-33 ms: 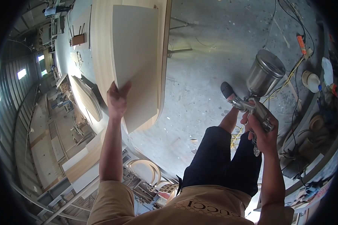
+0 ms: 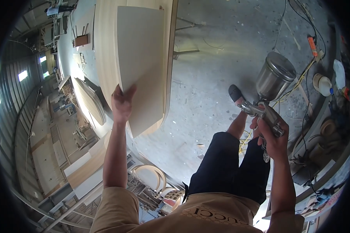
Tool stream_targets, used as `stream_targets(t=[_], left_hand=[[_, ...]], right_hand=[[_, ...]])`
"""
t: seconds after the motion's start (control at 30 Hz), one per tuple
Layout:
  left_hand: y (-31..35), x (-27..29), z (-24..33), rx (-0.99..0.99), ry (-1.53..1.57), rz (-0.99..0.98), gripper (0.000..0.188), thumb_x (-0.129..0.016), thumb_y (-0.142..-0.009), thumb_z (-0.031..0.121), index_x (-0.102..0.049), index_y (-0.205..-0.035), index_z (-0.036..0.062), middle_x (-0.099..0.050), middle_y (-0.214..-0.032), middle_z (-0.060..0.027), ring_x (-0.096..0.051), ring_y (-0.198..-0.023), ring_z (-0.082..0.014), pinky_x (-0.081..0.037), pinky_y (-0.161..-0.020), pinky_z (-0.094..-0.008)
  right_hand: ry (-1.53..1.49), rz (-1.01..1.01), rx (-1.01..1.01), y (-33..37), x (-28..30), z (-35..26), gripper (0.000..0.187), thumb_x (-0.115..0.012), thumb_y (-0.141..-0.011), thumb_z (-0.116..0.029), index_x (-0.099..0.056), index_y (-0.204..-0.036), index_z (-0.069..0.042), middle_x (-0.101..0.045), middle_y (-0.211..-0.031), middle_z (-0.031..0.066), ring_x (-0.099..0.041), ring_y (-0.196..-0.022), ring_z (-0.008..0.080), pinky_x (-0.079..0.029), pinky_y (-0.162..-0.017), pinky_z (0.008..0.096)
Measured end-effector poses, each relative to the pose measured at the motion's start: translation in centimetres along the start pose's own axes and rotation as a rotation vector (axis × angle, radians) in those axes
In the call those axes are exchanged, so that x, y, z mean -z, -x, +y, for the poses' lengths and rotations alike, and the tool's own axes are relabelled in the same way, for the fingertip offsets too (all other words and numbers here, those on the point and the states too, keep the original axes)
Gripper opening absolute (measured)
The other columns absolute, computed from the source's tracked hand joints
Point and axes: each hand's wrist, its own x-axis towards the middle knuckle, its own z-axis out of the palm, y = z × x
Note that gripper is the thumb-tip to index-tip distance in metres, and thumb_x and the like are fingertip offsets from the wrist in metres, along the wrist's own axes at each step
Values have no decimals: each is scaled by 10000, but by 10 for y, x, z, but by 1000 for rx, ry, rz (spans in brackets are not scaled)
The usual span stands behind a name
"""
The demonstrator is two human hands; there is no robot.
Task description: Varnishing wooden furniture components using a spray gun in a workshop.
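My left hand (image 2: 121,104) grips the near left edge of a pale flat panel (image 2: 140,58), its thumb on the upper face and the other fingers curled at the rim. The panel has a curved long side and lies on a larger light-wood board (image 2: 107,42). Off to the right, my right hand (image 2: 274,136) is closed round the handle of a metal spray gun (image 2: 262,111). A silver paint cup (image 2: 274,77) sits on top of the gun, which is held away from the panel, above the floor.
Grey concrete floor (image 2: 206,77) spreads between the board and my legs. Hoses and cables (image 2: 305,73), an orange tube (image 2: 312,46) and a white jug (image 2: 321,84) lie to the right. Wooden rings (image 2: 155,173) are below left; a person (image 2: 58,10) is far upper left.
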Motion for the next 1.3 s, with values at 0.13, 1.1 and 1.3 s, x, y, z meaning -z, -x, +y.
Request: stream_targets(t=[0.13,1.1,1.3], left_hand=[[16,-12,-12,19,-44,14,277,-702,-958,215,-634,-1022,-46,-702,-850,-92,-564,-785,-109,-491,-723,-293],[17,-15,-11,-35,-18,-35,266,-714,-946,211,-630,-980,-39,-664,-810,-29,-520,-746,-90,-460,-676,-270],[15,-18,-18,-40,5,-2,281,-721,-938,218,-624,-958,-45,-647,-765,-44,-509,-714,-93,-452,-643,-284]], right_hand=[[60,-8,12,10,14,11,416,-684,-985,-191,-613,-1349,-5,-733,-925,61,-685,-768,67,-443,-457,162],[64,51,-21,37,12,61,417,-678,-983,-196,-615,-1356,-20,-746,-888,42,-657,-704,33,-425,-461,167],[50,52,-4,34,14,61,433,-681,-985,-206,-607,-1373,-29,-747,-924,48,-691,-779,54,-449,-474,161]])
